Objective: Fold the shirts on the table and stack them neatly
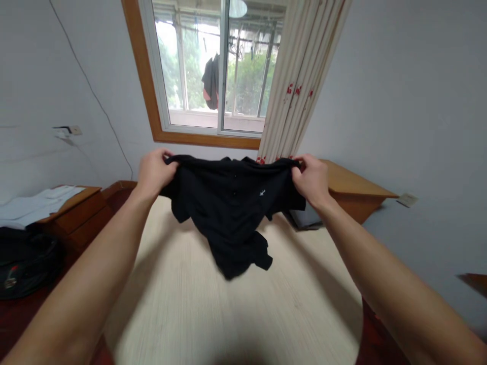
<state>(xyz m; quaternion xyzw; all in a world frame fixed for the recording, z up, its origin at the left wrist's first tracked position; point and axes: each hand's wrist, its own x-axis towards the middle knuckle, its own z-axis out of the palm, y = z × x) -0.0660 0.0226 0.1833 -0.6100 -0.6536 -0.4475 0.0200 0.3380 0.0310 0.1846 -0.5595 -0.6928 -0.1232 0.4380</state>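
A black polo shirt [228,203] hangs stretched between my two hands above a pale wooden table. My left hand [157,170] pinches it at one shoulder, and my right hand [310,178] pinches the opposite shoulder. Buttons run down its front from the collar, and a small white logo shows on the chest. Its lower part narrows and bunches over the tabletop; whether the hem touches the wood I cannot tell.
Below the shirt spreads the light tabletop [182,304] with a rounded edge. A dark flat item [304,218] lies at its back right, beside a wooden cabinet [350,180]. On the left stand a wooden drawer unit [81,218] and a black bag [28,258]. Behind are a window and curtain [297,76].
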